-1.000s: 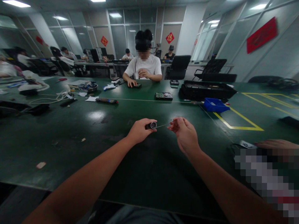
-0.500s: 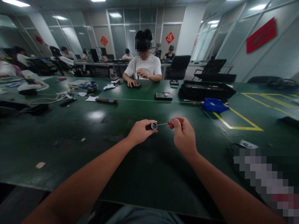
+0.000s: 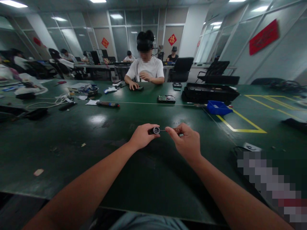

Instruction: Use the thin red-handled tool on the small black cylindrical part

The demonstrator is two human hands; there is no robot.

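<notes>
My left hand (image 3: pixel 142 136) is closed round a small dark cylinder with a silvery end (image 3: pixel 154 130), held above the green table (image 3: pixel 96 153). My right hand (image 3: pixel 187 142) grips a small screwdriver with a reddish handle (image 3: pixel 177 130); its thin shaft points left into the cylinder's end. Both hands hover close together at the middle of the view.
A person in a white shirt (image 3: pixel 145 68) sits across the table. On it lie a circuit board (image 3: pixel 166 99), a blue bin (image 3: pixel 217 108), a black case (image 3: pixel 209 92), a dark tool (image 3: pixel 107 104) and white cables (image 3: pixel 45 103). Yellow tape lines (image 3: pixel 240 123) mark the right side.
My right hand has moved left toward the left hand, so less of the screwdriver shaft shows between them. A hand seen at the right edge one second ago is gone.
</notes>
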